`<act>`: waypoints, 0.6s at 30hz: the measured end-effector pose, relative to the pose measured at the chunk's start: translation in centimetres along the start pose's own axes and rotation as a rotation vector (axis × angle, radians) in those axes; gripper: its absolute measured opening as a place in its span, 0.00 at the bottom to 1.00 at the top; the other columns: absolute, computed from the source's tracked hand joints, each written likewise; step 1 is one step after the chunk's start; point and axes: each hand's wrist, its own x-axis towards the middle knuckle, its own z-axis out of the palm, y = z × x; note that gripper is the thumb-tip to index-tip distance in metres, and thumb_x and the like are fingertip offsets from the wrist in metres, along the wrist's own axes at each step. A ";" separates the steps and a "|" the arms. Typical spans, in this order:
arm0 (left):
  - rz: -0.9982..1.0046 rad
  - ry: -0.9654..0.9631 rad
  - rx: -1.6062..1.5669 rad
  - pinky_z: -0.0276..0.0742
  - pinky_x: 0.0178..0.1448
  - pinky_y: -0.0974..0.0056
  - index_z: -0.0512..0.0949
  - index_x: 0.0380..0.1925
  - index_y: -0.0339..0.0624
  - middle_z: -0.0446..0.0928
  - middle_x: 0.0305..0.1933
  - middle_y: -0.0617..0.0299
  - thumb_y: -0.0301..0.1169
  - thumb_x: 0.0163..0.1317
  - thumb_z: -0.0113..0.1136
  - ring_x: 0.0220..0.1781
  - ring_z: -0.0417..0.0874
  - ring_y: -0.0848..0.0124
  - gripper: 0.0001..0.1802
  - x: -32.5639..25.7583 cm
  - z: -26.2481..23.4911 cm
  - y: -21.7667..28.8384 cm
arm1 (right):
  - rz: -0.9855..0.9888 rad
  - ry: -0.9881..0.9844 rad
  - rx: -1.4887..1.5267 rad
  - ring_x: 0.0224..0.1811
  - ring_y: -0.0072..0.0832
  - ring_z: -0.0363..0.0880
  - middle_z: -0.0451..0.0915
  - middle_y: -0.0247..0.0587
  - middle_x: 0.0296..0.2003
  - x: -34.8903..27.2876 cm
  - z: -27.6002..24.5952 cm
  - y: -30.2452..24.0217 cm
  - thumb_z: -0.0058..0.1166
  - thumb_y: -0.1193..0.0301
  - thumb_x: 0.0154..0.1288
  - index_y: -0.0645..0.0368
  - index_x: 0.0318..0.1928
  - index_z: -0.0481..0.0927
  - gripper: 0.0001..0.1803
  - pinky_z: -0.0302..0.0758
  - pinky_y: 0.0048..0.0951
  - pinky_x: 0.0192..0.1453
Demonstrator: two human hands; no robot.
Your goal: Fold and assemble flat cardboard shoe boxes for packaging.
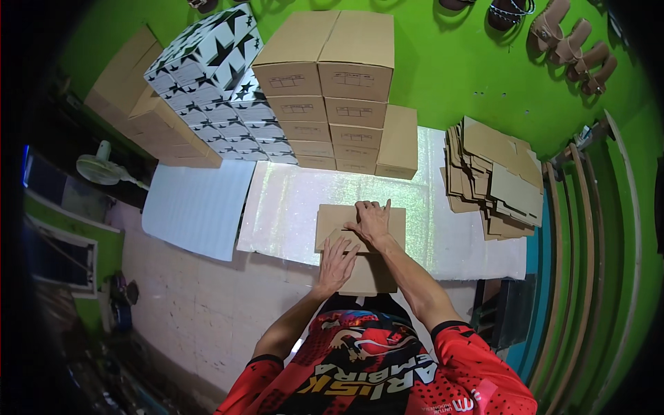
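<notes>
A flat brown cardboard box blank lies on the glittery table top, its near end hanging over the front edge. My left hand presses flat on the near part of the cardboard, fingers spread. My right hand rests on the far part, fingertips at a fold line near the top edge. Neither hand is closed around the board; both lie on top of it.
Stacked brown boxes and black-and-white star-patterned boxes stand at the back of the table. A pile of flat cardboard blanks sits at the right. A white foam sheet hangs at the left. Sandals hang on the green wall.
</notes>
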 end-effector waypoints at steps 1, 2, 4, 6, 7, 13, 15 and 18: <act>0.001 -0.005 -0.006 0.50 0.82 0.27 0.79 0.67 0.51 0.73 0.67 0.51 0.28 0.69 0.66 0.78 0.67 0.48 0.26 0.1 0.0 0.1 | 0.000 0.002 -0.002 0.71 0.50 0.75 0.81 0.46 0.62 0.1 0.0 0.2 0.71 0.39 0.56 0.57 0.64 0.79 0.44 0.44 0.81 0.81; 0.003 -0.003 -0.007 0.50 0.82 0.27 0.79 0.67 0.51 0.73 0.67 0.51 0.28 0.69 0.66 0.78 0.67 0.48 0.26 0.2 0.0 0.1 | -0.011 -0.002 -0.007 0.72 0.49 0.74 0.81 0.47 0.63 0.2 0.1 0.4 0.68 0.36 0.58 0.55 0.65 0.79 0.45 0.46 0.79 0.81; 0.002 -0.004 -0.009 0.50 0.82 0.27 0.79 0.67 0.50 0.72 0.68 0.50 0.28 0.68 0.67 0.79 0.67 0.48 0.26 0.3 -0.1 0.0 | -0.022 -0.005 -0.014 0.72 0.48 0.74 0.81 0.47 0.65 0.3 0.0 0.6 0.64 0.32 0.60 0.53 0.67 0.79 0.46 0.48 0.78 0.80; -0.008 -0.010 -0.010 0.49 0.82 0.27 0.77 0.69 0.51 0.71 0.70 0.49 0.31 0.68 0.67 0.80 0.65 0.48 0.28 0.3 -0.1 -0.3 | -0.021 -0.052 0.098 0.79 0.48 0.66 0.74 0.49 0.73 0.4 -0.3 0.6 0.53 0.31 0.68 0.51 0.72 0.77 0.45 0.47 0.73 0.83; -0.010 -0.020 -0.017 0.47 0.83 0.26 0.76 0.70 0.51 0.70 0.73 0.48 0.33 0.68 0.67 0.81 0.64 0.48 0.30 0.8 -0.3 -0.1 | -0.010 -0.046 0.094 0.79 0.48 0.66 0.74 0.49 0.73 0.6 -0.5 1.4 0.53 0.31 0.68 0.51 0.72 0.77 0.45 0.47 0.73 0.83; 0.004 -0.153 0.066 0.38 0.85 0.26 0.67 0.78 0.51 0.58 0.83 0.47 0.49 0.61 0.72 0.88 0.50 0.48 0.46 4.6 -1.7 -0.7 | -0.050 -0.180 0.179 0.85 0.45 0.56 0.64 0.44 0.80 0.0 -3.3 5.3 0.45 0.29 0.71 0.47 0.77 0.72 0.47 0.44 0.66 0.87; 0.018 -0.281 0.083 0.29 0.85 0.24 0.58 0.83 0.51 0.46 0.89 0.47 0.60 0.51 0.76 0.90 0.41 0.48 0.63 6.0 -2.4 -2.0 | -0.175 -0.234 0.032 0.87 0.48 0.50 0.57 0.47 0.83 -0.8 -3.9 5.8 0.54 0.18 0.52 0.51 0.82 0.61 0.67 0.42 0.67 0.87; 0.045 -0.431 0.112 0.23 0.83 0.21 0.51 0.85 0.52 0.41 0.90 0.46 0.66 0.41 0.78 0.91 0.36 0.48 0.74 8.7 -4.1 -3.1 | -0.280 -0.223 -0.133 0.87 0.55 0.44 0.48 0.52 0.85 -2.6 -3.9 6.5 0.61 0.14 0.36 0.51 0.86 0.50 0.83 0.40 0.72 0.86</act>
